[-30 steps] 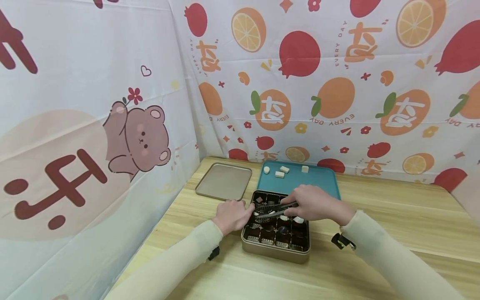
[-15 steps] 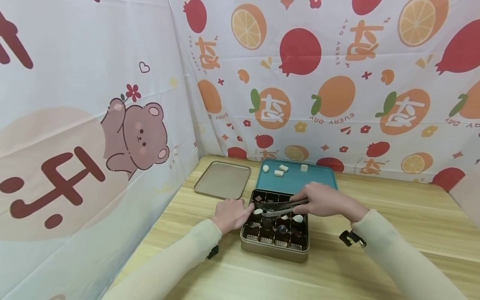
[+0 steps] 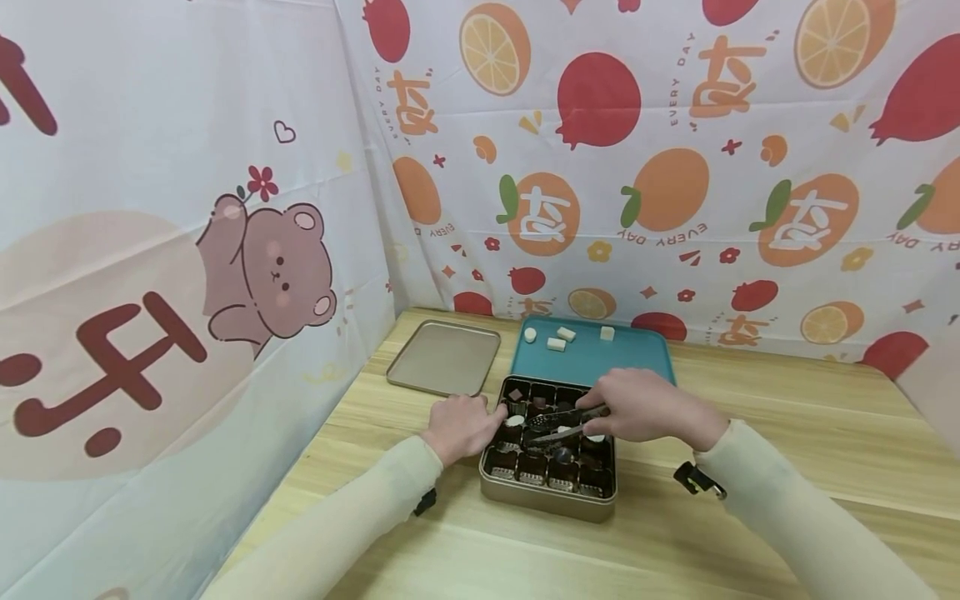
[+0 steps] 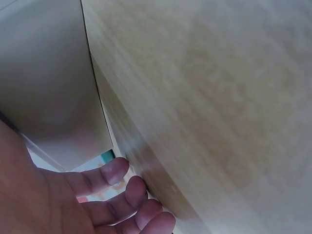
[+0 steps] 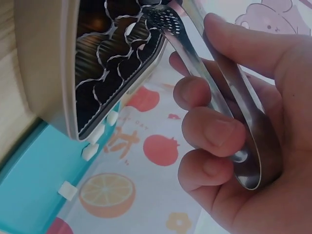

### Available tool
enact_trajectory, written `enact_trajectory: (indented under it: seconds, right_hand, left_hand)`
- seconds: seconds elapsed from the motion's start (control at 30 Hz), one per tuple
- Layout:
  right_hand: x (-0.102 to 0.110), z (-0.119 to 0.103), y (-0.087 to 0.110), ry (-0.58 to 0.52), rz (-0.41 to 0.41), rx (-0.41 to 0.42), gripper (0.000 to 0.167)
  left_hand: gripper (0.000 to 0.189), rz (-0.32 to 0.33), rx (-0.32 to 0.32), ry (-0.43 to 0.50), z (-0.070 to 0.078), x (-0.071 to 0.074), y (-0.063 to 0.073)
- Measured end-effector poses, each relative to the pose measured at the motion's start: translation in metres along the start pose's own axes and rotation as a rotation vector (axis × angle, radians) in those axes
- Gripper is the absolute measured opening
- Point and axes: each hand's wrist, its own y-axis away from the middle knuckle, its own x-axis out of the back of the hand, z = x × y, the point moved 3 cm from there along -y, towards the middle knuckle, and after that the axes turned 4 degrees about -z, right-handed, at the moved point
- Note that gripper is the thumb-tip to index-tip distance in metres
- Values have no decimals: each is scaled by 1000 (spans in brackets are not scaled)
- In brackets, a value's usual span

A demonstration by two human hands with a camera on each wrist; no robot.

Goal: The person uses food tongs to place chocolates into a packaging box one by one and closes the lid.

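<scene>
A gold tin box holds a dark divided insert with several compartments. Small white pieces and dark chocolates sit in some of them. My right hand grips metal tongs, their perforated ends spread apart over the middle compartments. Whether anything lies between the tips is hard to tell. At the tin's left side, my left hand touches the rim with one extended digit. Its other fingers hang loosely bent beside the tin's outer wall in the left wrist view.
Behind the tin, a teal tray carries several white pieces. A flat gold lid or tray lies to the left on the wooden table. Patterned cloth walls in the back and left.
The tongs have shifted right and slightly toward me, away from the left-hand compartment, where a white piece now shows uncovered. The left hand stays at the rim.
</scene>
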Motion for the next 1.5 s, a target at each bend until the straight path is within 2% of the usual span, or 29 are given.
enact_trajectory:
  seconds: [0.4,0.57,0.87,1.03,1.33,1.5]
  right_hand:
    - [1,-1,-9,44,23,25,21]
    - [2,3,-9,48,23,17,21]
    - [9,0,-11,92,-24,-16,33]
    - [14,-7,-14,120,-40,-21,31]
    - [24,-18,-28,150,-145,-23,32]
    - [25,-20,-33,160,-171,-12,29]
  left_hand:
    - [71,-1,-7,0,2,1,0]
    - [71,-1,-5,0,3,1,0]
    - [70,3,0,-1,3,2,0]
    - [70,-2,-2,0,3,2,0]
    - [69,2,3,6,2,2,0]
    - [69,4,4,8,1,3,0]
